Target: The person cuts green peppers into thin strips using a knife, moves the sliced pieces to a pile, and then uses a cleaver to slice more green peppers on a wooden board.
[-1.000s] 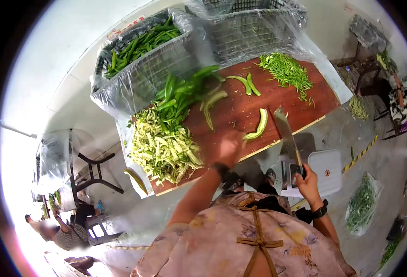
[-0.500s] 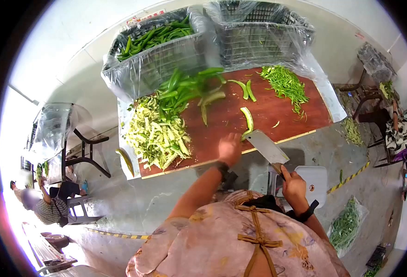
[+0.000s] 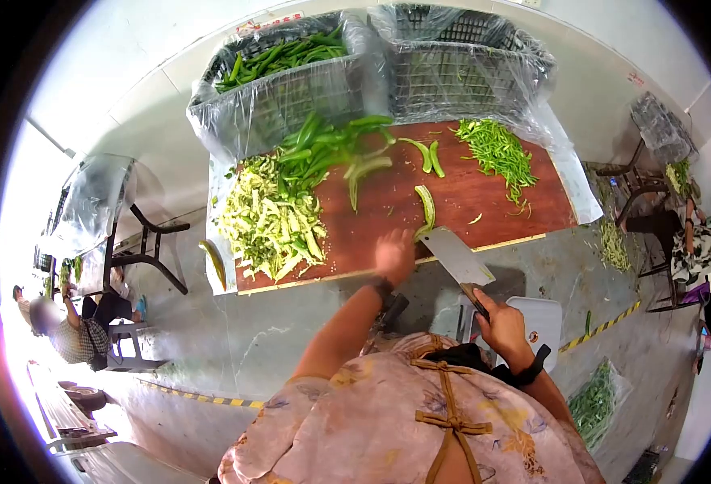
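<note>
A split green pepper lies near the front of the red-brown board, its pale inside showing. The fingers of my left hand are closed at its lower end, partly hiding it. In my right hand is the handle of a cleaver; the blade's far corner rests beside that end of the pepper. Two green pepper strips lie behind. To the left are a heap of pale pepper cores and a pile of green peppers. Thin green pepper shreds are heaped at the right.
Behind the board stand two plastic-lined crates, one of green peppers and another crate. A white stool is below my right hand. A bag of greens lies on the floor. Other people sit at left and right.
The whole view has shifted slightly. My left hand stays at the pepper and my right hand keeps the cleaver; their positions relative to the board hardly differ.
</note>
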### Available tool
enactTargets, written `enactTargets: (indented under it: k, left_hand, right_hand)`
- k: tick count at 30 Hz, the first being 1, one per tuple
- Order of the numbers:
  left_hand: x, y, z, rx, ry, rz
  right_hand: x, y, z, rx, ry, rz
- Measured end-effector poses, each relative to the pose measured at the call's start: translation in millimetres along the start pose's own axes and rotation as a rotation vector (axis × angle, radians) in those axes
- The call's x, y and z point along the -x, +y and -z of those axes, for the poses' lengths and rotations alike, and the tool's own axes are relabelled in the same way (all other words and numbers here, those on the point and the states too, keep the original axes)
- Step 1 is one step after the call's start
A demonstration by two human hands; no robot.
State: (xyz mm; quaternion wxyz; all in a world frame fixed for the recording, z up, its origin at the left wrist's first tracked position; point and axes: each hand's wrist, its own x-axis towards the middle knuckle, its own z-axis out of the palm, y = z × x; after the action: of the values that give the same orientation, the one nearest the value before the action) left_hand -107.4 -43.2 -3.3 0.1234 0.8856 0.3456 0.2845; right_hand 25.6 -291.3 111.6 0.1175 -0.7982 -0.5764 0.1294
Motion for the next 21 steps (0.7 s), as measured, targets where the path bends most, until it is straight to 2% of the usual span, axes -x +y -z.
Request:
enactTargets:
  k: [5, 7, 11, 13, 15, 21]
  left_hand:
    - [0, -1, 1, -0.002, -0.018, 0.004]
    - [0, -8, -10, 0.024, 0.019, -0.090]
    - [3, -9, -16, -0.030, 0.029, -0.081]
    - [1, -8, -12, -0.073, -0.155, -0.024]
    - [0, -6, -10, -0.078, -0.177, -0.005]
    - [-10, -3, -6, -0.113, -0.249, 0.005]
  right_hand:
    - [-9, -9, -1, 0.008, 0.069, -0.016]
    - [-15, -13, 0, 0.019, 0.072, -0.022]
    - [-26, -20, 3, 0.071, 0.102, -0.035]
    - [-27, -27, 9, 0.087, 0.103, -0.027]
    - [-26, -33, 17, 0.109, 0.051, -0.022]
    - [-54, -44, 5, 0.165, 0.083, 0.012]
